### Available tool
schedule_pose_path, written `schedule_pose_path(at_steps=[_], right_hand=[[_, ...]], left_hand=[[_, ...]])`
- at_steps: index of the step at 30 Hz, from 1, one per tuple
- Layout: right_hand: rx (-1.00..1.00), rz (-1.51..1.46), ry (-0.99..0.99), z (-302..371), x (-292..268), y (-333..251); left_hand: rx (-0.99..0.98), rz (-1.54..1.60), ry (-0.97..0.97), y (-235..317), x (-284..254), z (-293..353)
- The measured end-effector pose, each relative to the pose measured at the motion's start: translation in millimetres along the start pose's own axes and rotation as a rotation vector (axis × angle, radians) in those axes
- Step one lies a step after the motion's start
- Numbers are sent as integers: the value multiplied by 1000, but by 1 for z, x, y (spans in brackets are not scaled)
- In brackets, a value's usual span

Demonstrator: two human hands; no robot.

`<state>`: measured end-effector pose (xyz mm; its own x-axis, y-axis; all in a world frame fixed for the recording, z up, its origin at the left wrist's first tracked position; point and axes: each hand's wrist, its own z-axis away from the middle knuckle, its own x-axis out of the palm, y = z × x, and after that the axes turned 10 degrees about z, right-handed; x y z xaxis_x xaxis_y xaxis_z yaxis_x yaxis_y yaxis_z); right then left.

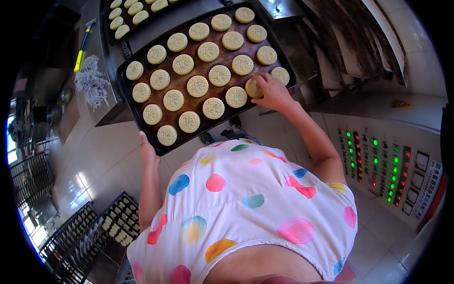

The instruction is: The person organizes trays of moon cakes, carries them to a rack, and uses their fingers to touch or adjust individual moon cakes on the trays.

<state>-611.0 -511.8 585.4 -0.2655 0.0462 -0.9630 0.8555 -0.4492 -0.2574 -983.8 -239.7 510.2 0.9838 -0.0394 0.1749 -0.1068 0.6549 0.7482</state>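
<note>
A dark baking tray (166, 53) lies tilted in front of me, bearing rows of round pale mooncakes with stamped tops and scalloped edges. My left hand (149, 150) grips the tray's near left corner, thumb up along the side and the other fingers hidden beneath. Over the near right part of the tray, my right hand (273, 93) has its thumb and fingers curled around one mooncake (253, 88). That piece looks darker in the hand's shade, and whether it is lifted off the tray I cannot tell. Another mooncake (280, 75) sits just beyond the right hand.
A second tray of mooncakes (135, 8) stands beyond, on a metal surface. Left of it are a yellow-handled tool (81, 54) and grey shredded strands (92, 81). A control panel (373, 161) with green and red lights is at right. Racks (71, 236) and a pastry-filled tray (121, 218) stand lower left.
</note>
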Motion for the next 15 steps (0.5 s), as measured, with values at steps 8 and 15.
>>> schedule_pose_path(at_steps=[8,15], right_hand=[[-52,118,-9,-12,13,-13],[-125,307,-63,-17,11,-22]], left_hand=[[21,26,-8,0,2,1],[33,-67,55,-3,-4,-6]])
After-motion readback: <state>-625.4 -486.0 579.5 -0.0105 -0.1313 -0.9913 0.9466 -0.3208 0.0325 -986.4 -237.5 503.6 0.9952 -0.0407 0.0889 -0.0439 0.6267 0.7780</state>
